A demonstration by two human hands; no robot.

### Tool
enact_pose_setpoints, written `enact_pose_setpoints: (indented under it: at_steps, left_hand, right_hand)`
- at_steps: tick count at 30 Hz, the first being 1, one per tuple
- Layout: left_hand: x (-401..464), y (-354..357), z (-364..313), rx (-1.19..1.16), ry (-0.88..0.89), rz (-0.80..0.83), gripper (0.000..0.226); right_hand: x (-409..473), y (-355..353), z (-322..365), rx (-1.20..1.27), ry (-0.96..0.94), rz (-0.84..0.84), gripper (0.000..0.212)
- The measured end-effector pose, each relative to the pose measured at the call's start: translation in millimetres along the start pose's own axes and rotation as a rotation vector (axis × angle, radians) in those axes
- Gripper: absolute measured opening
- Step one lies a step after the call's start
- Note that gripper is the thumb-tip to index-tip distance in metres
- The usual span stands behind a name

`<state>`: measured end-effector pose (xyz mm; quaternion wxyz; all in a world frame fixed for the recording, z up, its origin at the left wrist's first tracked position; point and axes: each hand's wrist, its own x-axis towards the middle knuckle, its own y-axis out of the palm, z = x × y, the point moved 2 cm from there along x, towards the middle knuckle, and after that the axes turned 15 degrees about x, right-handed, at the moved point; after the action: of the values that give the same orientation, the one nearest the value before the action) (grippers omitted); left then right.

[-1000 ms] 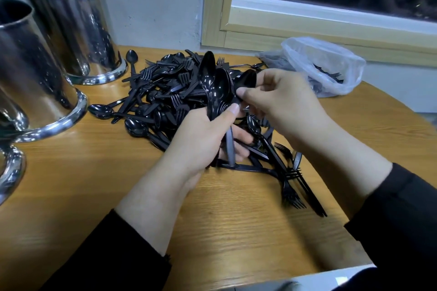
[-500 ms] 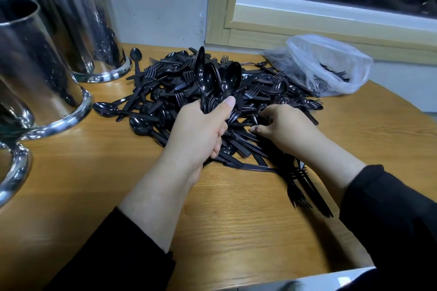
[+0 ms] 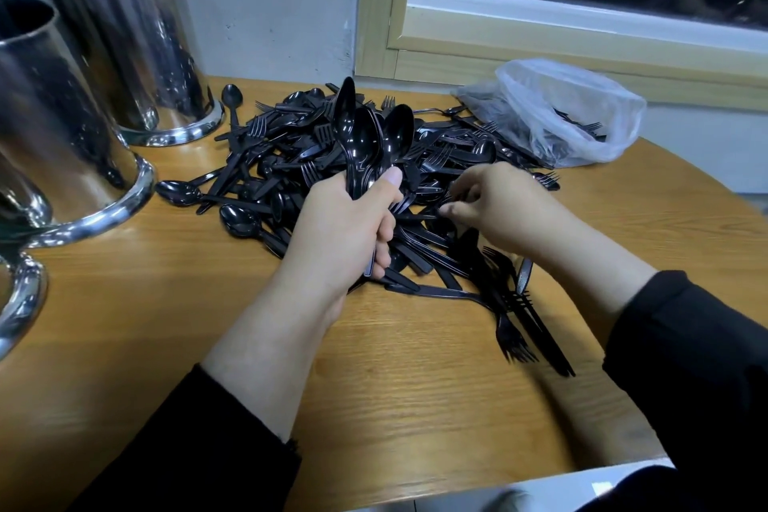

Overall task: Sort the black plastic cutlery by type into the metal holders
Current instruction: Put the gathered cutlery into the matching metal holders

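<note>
A heap of black plastic cutlery (image 3: pixel 286 145), spoons, forks and knives mixed, lies in the middle of the wooden table (image 3: pixel 145 303). My left hand (image 3: pixel 345 229) grips a bundle of black spoons (image 3: pixel 365 137) upright above the heap, bowls pointing up. To its right, my right hand (image 3: pixel 494 208) is down in the heap, with its fingertips curled on a piece there; what it pinches is hidden among the pile. Metal holders stand at the left: one at the back (image 3: pixel 124 46), one nearer (image 3: pixel 45 129) and the rim of a third (image 3: pixel 20 303) at the edge.
A clear plastic bag (image 3: pixel 557 108) with more black cutlery lies at the back right under the wooden window frame (image 3: pixel 498 50). A few forks and knives (image 3: pixel 519 324) trail toward the front right. Bare tabletop lies in front of the heap.
My right hand has left the spoon bundle, dropped into the heap and now picks at a piece further back. My left hand has kept its grip on the spoons and lifted them slightly.
</note>
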<state>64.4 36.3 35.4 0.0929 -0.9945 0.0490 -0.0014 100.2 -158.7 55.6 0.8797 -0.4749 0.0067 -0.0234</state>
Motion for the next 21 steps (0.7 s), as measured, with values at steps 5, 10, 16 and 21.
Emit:
enact_pose_setpoints:
  at_steps: [5, 10, 16, 21]
  left_hand:
    - [1.0, -0.7, 2.8, 0.021, 0.005, -0.003, 0.031]
    - [1.3, -0.3, 2.9, 0.025, 0.012, -0.003, 0.031]
    - [0.9, -0.9, 0.8, 0.015, 0.047, -0.054, 0.038]
    - [-2.3, 3.7, -5.0, -0.043, 0.079, -0.092, 0.022]
  right_hand:
    - [-0.4, 16.6, -2.2, -0.027, 0.051, 0.03, 0.034]
    - [1.4, 16.7, -6.2, 0.062, 0.043, -0.047, 0.013]
    - [2.7, -23.7, 1.5, 0.424, -0.084, -0.337, 0.018]
    - [-18.9, -47.2, 20.0, 0.684, -0.137, -0.283, 0.015]
